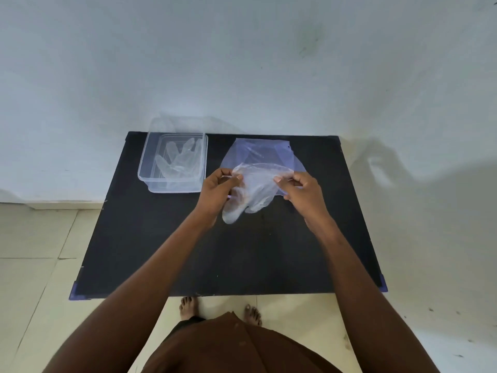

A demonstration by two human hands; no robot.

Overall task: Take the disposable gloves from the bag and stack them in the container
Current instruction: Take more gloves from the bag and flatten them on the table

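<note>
A clear disposable glove [254,191] hangs in the air above the black table [166,246], its fingers pointing down towards me. My left hand [216,193] pinches its cuff on the left and my right hand [305,191] pinches the cuff on the right. Behind the glove lies the thin bluish plastic bag [262,152], flat on the table. At the table's far left stands the clear plastic container [150,179], with clear gloves [180,160] lying inside it.
The black table stands against a pale wall [242,63], with tiled floor [35,251] to its left and in front of it. My bare feet [189,306] are at its near edge.
</note>
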